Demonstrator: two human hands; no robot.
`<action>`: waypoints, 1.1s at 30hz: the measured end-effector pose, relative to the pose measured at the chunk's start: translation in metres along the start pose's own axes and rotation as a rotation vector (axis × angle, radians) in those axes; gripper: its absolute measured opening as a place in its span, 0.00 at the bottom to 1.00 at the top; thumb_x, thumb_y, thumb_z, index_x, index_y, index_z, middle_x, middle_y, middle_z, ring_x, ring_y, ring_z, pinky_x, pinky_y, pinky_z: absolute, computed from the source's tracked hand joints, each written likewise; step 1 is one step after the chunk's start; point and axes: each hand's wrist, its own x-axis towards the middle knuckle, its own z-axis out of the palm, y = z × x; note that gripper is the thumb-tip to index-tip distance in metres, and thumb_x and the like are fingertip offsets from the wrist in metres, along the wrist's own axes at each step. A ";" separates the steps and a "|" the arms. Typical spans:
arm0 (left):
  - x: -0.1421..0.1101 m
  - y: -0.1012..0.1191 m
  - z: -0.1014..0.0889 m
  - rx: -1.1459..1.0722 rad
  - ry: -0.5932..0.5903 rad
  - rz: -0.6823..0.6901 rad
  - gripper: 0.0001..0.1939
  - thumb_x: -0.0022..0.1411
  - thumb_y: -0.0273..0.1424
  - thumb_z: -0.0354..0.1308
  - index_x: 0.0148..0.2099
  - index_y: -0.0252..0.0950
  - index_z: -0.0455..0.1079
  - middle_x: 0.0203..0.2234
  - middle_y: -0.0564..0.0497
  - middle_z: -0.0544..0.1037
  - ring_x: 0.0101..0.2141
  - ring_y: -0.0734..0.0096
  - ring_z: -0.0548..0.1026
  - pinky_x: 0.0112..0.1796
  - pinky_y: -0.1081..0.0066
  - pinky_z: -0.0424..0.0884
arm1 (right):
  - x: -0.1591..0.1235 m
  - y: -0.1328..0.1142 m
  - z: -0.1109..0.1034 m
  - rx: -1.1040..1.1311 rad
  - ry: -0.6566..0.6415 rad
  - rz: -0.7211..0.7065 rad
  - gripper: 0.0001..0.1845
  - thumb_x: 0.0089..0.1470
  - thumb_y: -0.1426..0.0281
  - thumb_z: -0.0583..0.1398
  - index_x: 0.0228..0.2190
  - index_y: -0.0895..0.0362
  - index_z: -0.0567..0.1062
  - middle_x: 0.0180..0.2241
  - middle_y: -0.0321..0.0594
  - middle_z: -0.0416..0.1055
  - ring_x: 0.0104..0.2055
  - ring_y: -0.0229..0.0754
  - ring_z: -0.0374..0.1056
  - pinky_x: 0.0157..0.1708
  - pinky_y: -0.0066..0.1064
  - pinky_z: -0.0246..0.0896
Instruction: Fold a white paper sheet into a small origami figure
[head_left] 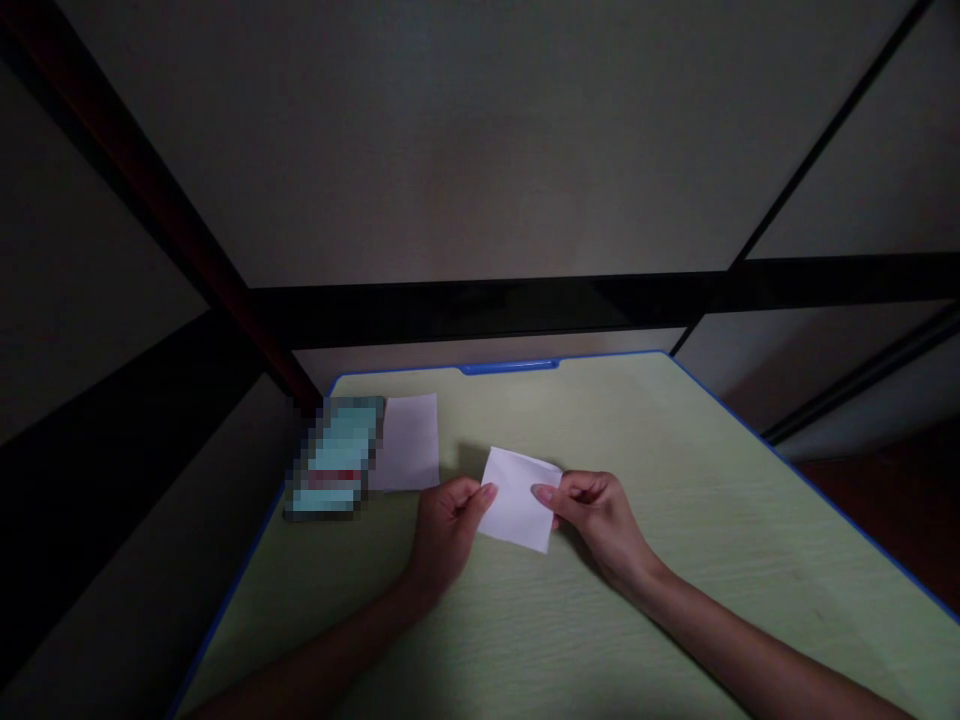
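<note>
A small, roughly square piece of white paper [519, 505] is held above the table, slightly turned, with what looks like a second layer along its upper right edge. My left hand [448, 525] pinches its left edge, thumb on top. On the opposite side my right hand [600, 515] grips the right edge, its thumb lying across the face of the paper. The fingers behind the paper are hidden. Another sheet of white paper [409, 445] lies flat on the table, up and to the left of my left hand.
A pixelated, phone-like object [335, 460] lies at the left edge, beside the flat sheet. The pale wood-grain table [637, 430] has a blue rim and a blue groove [510, 367] at its far edge. Light panels with dark strips [480, 305] stand behind it.
</note>
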 end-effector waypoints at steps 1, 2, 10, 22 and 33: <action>0.000 0.000 0.000 -0.001 0.003 0.002 0.16 0.49 0.37 0.50 0.15 0.33 0.55 0.11 0.58 0.55 0.16 0.81 0.54 0.17 0.78 0.50 | 0.000 0.000 0.000 -0.017 0.003 -0.019 0.14 0.34 0.68 0.63 0.09 0.61 0.67 0.10 0.31 0.61 0.13 0.28 0.52 0.15 0.23 0.44; 0.000 0.000 0.000 -0.003 0.005 0.002 0.16 0.48 0.37 0.50 0.15 0.33 0.55 0.11 0.58 0.55 0.16 0.81 0.54 0.17 0.78 0.50 | -0.001 0.000 0.000 -0.028 0.001 -0.029 0.15 0.34 0.68 0.63 0.08 0.61 0.66 0.10 0.31 0.61 0.14 0.28 0.52 0.15 0.24 0.43; 0.000 -0.001 0.000 -0.091 -0.037 -0.057 0.17 0.47 0.38 0.51 0.15 0.33 0.55 0.11 0.59 0.56 0.15 0.81 0.55 0.17 0.78 0.50 | 0.003 0.003 -0.005 0.068 -0.071 0.028 0.12 0.38 0.66 0.61 0.13 0.61 0.68 0.12 0.30 0.61 0.16 0.28 0.53 0.18 0.23 0.45; 0.000 -0.001 0.001 -0.090 -0.090 -0.035 0.16 0.48 0.38 0.51 0.16 0.33 0.56 0.11 0.58 0.55 0.16 0.81 0.55 0.17 0.78 0.50 | 0.002 -0.002 -0.005 0.012 0.032 -0.055 0.10 0.37 0.66 0.62 0.15 0.61 0.72 0.14 0.35 0.67 0.17 0.32 0.56 0.18 0.25 0.49; -0.001 -0.003 0.002 -0.071 -0.093 -0.012 0.17 0.49 0.38 0.50 0.15 0.34 0.53 0.11 0.59 0.52 0.16 0.81 0.53 0.17 0.78 0.49 | -0.001 0.000 -0.006 -0.205 0.090 -0.231 0.17 0.43 0.64 0.57 0.13 0.61 0.65 0.12 0.30 0.55 0.17 0.30 0.49 0.17 0.23 0.44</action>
